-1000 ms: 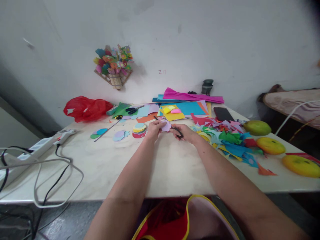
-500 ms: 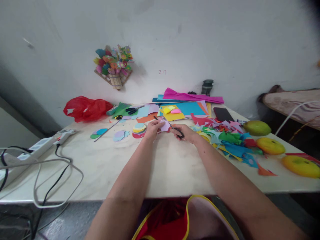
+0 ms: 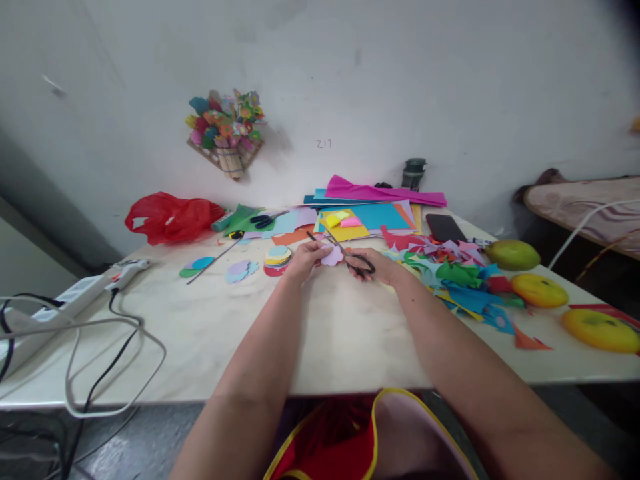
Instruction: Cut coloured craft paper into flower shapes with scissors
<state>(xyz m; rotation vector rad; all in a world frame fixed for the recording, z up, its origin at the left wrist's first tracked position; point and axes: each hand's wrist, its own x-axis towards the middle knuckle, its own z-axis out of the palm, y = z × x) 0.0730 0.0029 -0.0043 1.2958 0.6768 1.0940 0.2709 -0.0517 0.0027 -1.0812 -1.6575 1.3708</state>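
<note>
Between finger and thumb, my left hand (image 3: 306, 261) pinches a lilac scallop-edged paper piece (image 3: 333, 255). My right hand (image 3: 376, 265) is wrapped round the black handles of a pair of scissors (image 3: 367, 263). The scissor blades point up and left, parted, close to the paper's right edge; whether they touch it I cannot tell. To the left of my left hand stands a stack of coloured paper circles (image 3: 278, 260). Further left lie pale blue and lilac scalloped paper pieces (image 3: 241, 270).
Coloured paper scraps (image 3: 460, 273) are heaped at right, beside a phone (image 3: 445, 228) and several mangoes (image 3: 540, 291). Paper sheets (image 3: 383, 217) lie at the back with a second pair of scissors (image 3: 263, 219). A red plastic bag (image 3: 170, 217) and power strip (image 3: 80, 297) with cables are left.
The scissors have turned and moved slightly right, their handle loops now showing wider apart. The lilac paper has turned a little in my left hand.
</note>
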